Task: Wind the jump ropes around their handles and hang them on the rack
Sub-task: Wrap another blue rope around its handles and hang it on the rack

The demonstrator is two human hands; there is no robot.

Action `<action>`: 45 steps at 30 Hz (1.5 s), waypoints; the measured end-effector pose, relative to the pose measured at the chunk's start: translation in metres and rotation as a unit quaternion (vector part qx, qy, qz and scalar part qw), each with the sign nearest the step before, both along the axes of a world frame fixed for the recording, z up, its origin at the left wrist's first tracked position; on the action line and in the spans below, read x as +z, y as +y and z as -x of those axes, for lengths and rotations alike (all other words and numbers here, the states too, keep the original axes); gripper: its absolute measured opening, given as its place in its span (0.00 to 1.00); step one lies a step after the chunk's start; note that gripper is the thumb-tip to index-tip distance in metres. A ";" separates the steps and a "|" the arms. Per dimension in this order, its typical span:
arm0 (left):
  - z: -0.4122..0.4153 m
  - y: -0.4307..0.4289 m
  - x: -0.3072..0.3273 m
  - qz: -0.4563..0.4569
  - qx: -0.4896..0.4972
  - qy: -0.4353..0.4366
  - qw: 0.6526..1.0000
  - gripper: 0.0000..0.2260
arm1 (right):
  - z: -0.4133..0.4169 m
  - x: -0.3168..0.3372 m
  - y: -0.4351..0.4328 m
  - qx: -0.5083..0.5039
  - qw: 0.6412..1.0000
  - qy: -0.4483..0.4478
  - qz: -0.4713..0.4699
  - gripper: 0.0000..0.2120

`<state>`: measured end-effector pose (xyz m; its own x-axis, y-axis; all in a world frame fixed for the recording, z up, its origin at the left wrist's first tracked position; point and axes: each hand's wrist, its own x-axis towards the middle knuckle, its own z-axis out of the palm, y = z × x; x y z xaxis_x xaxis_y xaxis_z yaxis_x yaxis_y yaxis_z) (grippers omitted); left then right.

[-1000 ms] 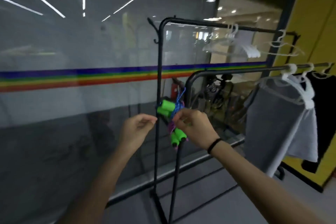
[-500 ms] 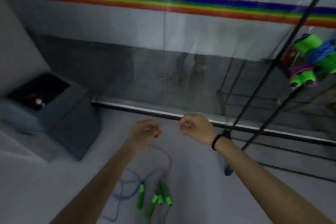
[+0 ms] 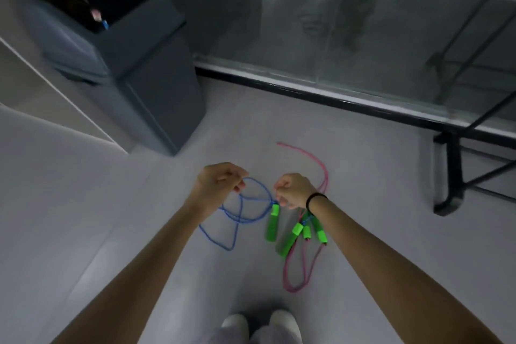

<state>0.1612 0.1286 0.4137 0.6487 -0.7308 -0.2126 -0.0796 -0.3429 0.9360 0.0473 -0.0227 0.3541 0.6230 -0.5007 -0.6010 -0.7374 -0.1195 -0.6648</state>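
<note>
Two jump ropes lie loose on the grey floor below me. The blue rope sprawls in loops, with one green handle beside it. The pink rope curves to the right, and more green handles lie bunched together under my right wrist. My left hand and my right hand hover above the ropes, both loosely curled with nothing visibly in them. Only the black foot of the rack shows at the right; its upper bars are out of view.
A dark grey waste bin stands at the back left. A glass wall with a black bottom rail runs across behind the ropes. My white shoes are at the bottom edge.
My view has swung down from the rack, where wound ropes hang, to the floor. Both hands have come away from the rack and now hover over the loose ropes.
</note>
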 end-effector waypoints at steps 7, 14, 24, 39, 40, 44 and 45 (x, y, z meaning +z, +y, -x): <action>-0.012 -0.007 -0.236 0.051 0.008 0.008 0.999 0.08 | 0.013 -0.299 -0.007 -0.019 0.990 0.136 -0.017 0.09; -0.011 -0.002 -0.352 0.071 -0.004 -0.013 0.997 0.07 | 0.048 -0.433 -0.023 -0.093 0.977 0.163 0.101 0.19; -0.016 0.013 -0.370 0.039 -0.002 -0.006 0.999 0.09 | 0.043 -0.485 0.004 -0.144 0.948 0.231 0.163 0.34; -0.035 0.024 -0.354 -0.015 0.004 -0.006 1.000 0.09 | -0.050 -0.483 0.024 -0.242 0.968 0.045 0.051 0.28; -0.036 0.020 -0.345 -0.012 0.006 -0.001 1.000 0.09 | -0.052 -0.471 0.024 -0.249 0.967 0.024 0.035 0.28; -0.038 0.000 -0.288 -0.024 0.017 0.029 0.999 0.08 | -0.062 -0.382 0.027 -0.242 0.962 -0.117 -0.035 0.13; -0.038 -0.005 -0.269 -0.034 0.026 0.040 0.998 0.08 | -0.063 -0.344 0.029 -0.237 0.958 -0.152 -0.048 0.08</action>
<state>0.1992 0.1232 0.1449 0.6643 -0.6786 -0.3136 0.0136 -0.4084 0.9127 0.1101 0.0059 0.0104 0.4935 -0.7225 -0.4842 -0.4640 0.2522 -0.8492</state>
